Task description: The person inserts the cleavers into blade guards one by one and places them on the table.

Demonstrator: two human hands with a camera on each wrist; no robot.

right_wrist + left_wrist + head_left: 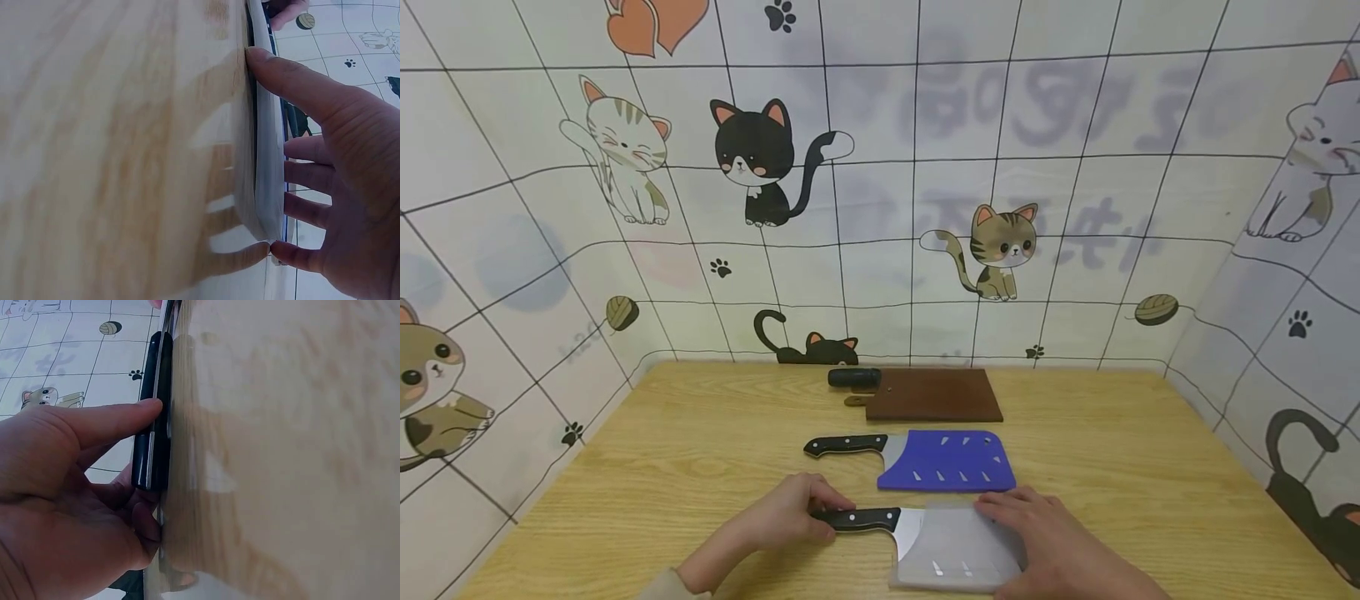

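A cleaver lies flat on the near part of the table, its black riveted handle to the left and its blade inside a whitish, translucent blade cover. My left hand holds the end of that handle, thumb on the near side; the left wrist view shows the black handle between thumb and fingers. Around the right end of the cover, my right hand has its thumb at the near edge and its fingers at the far edge. In the right wrist view the cover stands between that thumb and the fingers.
Just behind lies a second cleaver with a black handle and a blue blade cover. Farther back is a brown rectangular piece with a dark handle at its left. A cat-patterned tiled backdrop encloses the wooden table.
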